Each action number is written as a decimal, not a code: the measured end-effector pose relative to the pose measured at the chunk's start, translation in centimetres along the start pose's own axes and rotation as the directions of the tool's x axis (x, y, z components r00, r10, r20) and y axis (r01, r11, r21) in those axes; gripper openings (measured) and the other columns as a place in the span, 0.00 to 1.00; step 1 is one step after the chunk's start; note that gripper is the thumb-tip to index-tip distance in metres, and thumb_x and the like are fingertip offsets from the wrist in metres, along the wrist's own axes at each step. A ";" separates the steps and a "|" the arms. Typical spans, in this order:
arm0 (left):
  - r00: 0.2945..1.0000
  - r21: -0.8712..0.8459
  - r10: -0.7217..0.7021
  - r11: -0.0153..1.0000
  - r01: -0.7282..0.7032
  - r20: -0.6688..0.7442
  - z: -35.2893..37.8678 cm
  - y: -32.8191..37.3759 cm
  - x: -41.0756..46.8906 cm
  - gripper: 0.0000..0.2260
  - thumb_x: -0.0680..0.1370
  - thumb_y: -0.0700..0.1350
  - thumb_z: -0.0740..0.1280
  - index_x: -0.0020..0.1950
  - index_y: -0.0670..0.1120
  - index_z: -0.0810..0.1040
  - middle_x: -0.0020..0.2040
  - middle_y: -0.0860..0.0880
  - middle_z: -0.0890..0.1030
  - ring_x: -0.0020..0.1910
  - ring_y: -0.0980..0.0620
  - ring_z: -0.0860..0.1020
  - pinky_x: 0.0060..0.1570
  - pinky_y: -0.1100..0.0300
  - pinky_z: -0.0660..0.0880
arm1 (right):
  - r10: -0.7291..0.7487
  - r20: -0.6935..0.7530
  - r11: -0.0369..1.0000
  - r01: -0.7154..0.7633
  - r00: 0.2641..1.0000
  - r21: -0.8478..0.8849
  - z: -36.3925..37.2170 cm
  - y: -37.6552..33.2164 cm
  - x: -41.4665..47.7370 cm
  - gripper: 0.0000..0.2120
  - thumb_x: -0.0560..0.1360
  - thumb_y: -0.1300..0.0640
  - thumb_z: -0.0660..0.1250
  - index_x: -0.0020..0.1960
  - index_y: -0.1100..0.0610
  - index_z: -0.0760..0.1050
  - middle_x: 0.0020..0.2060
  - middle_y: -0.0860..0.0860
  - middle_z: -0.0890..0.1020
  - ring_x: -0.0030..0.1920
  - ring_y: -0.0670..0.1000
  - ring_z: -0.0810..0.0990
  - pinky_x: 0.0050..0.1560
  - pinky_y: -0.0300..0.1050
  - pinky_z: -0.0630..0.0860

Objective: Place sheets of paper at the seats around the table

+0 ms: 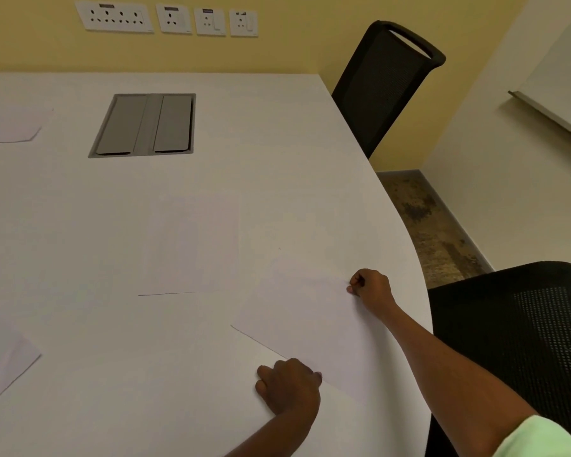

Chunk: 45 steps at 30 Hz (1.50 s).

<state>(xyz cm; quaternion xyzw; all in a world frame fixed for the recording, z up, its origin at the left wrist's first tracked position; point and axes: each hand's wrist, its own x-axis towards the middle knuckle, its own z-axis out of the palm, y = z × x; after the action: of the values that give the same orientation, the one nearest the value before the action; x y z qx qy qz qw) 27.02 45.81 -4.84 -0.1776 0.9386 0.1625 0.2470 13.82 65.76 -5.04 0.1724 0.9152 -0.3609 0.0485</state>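
Note:
A white sheet of paper (310, 328) lies tilted on the white table (261, 133), near its right edge in front of a black mesh chair (521, 341). My right hand (371, 288) pinches the sheet's far right corner. My left hand (289, 385) grips its near edge with curled fingers. Another sheet (192, 245) lies flat at the table's middle. One more sheet (4, 357) sits at the lower left and a further sheet (10, 125) at the far left.
A grey cable hatch (145, 125) is set into the table top. A second black chair (386, 80) stands at the far right edge. Wall sockets (165, 19) line the yellow wall. A whiteboard ledge (548, 113) juts from the right wall.

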 end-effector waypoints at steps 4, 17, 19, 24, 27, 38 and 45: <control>0.996 0.048 0.066 0.997 -0.063 -0.053 -0.1 -0.6 0.1 0.15 0.72 0.63 0.66 0.49 0.54 0.82 0.49 0.55 0.80 0.56 0.49 0.69 0.50 0.56 0.63 | -0.011 0.002 1.000 0.011 1.000 -0.020 0.3 0.0 -0.1 0.08 0.68 0.73 0.69 0.36 0.62 0.75 0.29 0.48 0.75 0.31 0.39 0.73 0.31 0.26 0.69; 0.920 0.102 0.338 0.941 -0.323 -0.198 0.8 -2.0 1.0 0.21 0.48 0.64 0.79 0.22 0.52 0.75 0.24 0.53 0.72 0.33 0.48 0.72 0.35 0.54 0.64 | 0.020 -0.009 0.998 -0.020 1.000 -0.064 0.9 -0.1 0.0 0.08 0.68 0.64 0.75 0.40 0.62 0.76 0.34 0.52 0.77 0.37 0.50 0.74 0.35 0.34 0.67; 0.906 0.140 0.364 0.930 -0.340 -0.216 0.4 -2.5 1.0 0.20 0.55 0.65 0.76 0.23 0.51 0.75 0.25 0.52 0.72 0.34 0.48 0.72 0.35 0.53 0.64 | 0.034 -0.033 0.998 -0.035 0.999 -0.053 0.9 -0.3 0.0 0.08 0.69 0.61 0.75 0.40 0.63 0.77 0.36 0.53 0.79 0.39 0.51 0.76 0.36 0.34 0.68; 0.860 0.155 0.401 0.916 -0.370 -0.316 -2.6 -4.3 3.2 0.20 0.70 0.60 0.60 0.25 0.48 0.78 0.25 0.51 0.75 0.36 0.46 0.73 0.37 0.52 0.68 | 0.073 -0.178 0.995 -0.060 0.981 0.077 1.9 -3.1 0.3 0.10 0.71 0.59 0.73 0.37 0.64 0.77 0.37 0.56 0.84 0.43 0.55 0.82 0.43 0.48 0.77; 0.833 0.170 0.387 0.922 -0.347 -0.396 -5.5 -6.3 6.8 0.22 0.71 0.58 0.55 0.28 0.47 0.80 0.26 0.49 0.77 0.36 0.44 0.74 0.38 0.52 0.69 | 0.010 -0.221 0.997 0.007 0.975 0.075 3.9 -6.8 1.0 0.09 0.71 0.59 0.74 0.37 0.64 0.78 0.37 0.58 0.83 0.42 0.57 0.81 0.45 0.50 0.76; 0.839 -0.005 0.015 1.000 -0.021 -0.544 -20.9 -12.7 23.2 0.13 0.72 0.54 0.63 0.45 0.49 0.84 0.42 0.45 0.80 0.51 0.41 0.69 0.51 0.51 0.64 | 0.047 -0.095 0.962 -0.019 0.994 0.272 13.6 -21.1 3.5 0.13 0.73 0.57 0.72 0.54 0.63 0.78 0.51 0.57 0.82 0.52 0.56 0.80 0.54 0.46 0.74; 0.921 -0.005 -0.031 0.999 0.032 -0.388 -23.7 -14.9 28.3 0.16 0.72 0.54 0.61 0.56 0.48 0.78 0.54 0.45 0.78 0.57 0.41 0.72 0.56 0.50 0.65 | 0.111 -0.012 0.989 -0.109 0.994 0.098 17.7 -24.6 5.7 0.22 0.74 0.53 0.70 0.63 0.65 0.72 0.59 0.59 0.79 0.62 0.60 0.76 0.65 0.51 0.69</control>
<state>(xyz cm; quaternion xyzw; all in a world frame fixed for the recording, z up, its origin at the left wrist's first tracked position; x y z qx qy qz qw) 0.51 16.13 -3.33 -0.2210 0.9661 0.1195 0.0590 -0.80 38.66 -3.38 0.2279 0.8861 -0.4003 0.0517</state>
